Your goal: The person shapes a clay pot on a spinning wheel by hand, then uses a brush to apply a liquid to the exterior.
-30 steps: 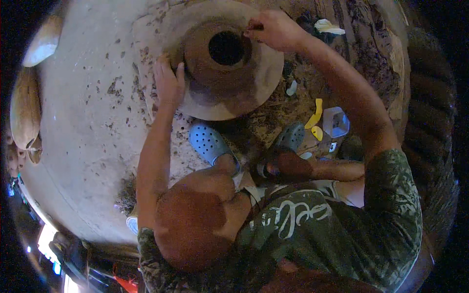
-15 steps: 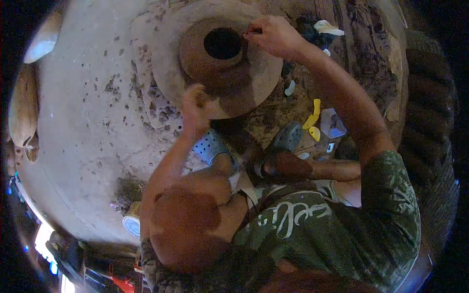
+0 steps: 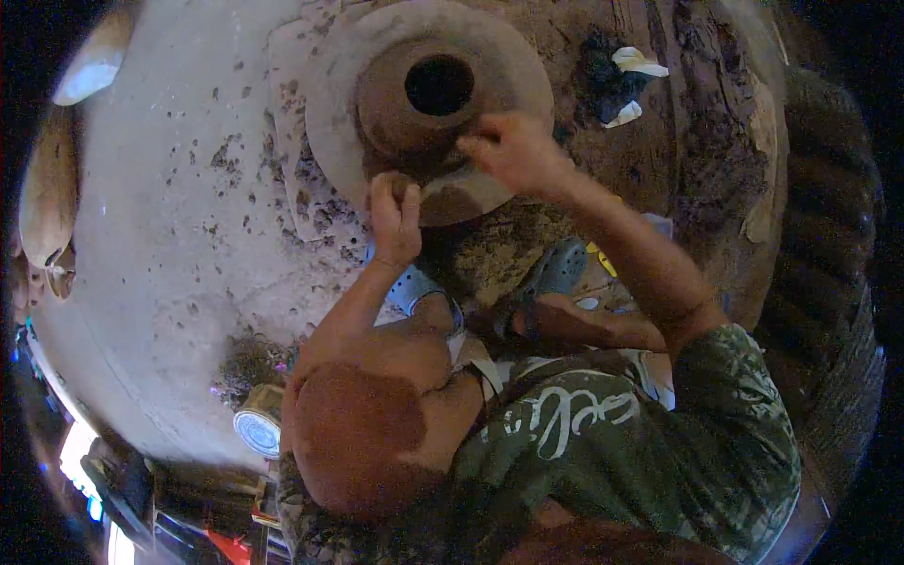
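A grey-brown clay pot (image 3: 377,118) with a dark round mouth stands on a wide, pale round wheel (image 3: 325,113) in front of me. My left hand (image 3: 395,221) is at the wheel's near edge, its fingers bent together beside the lower wall of the pot. What they hold, if anything, is hidden. My right hand (image 3: 516,155) hovers over the near right part of the wheel, close to the pot's side. Its fingers are curled and pinched toward the pot, slightly blurred. Whether a small thing is between them I cannot make out.
My feet in blue clogs (image 3: 559,266) rest just before the wheel. Yellow pieces (image 3: 605,262) lie partly hidden by my right forearm. A dark bundle with white pieces (image 3: 640,64) lies at the far right. A round tub (image 3: 258,431) stands at the lower left.
My right hand has come from the pot's right rim toward me, to its near side. My left hand has closed in on the pot's base. The view has shifted slightly.
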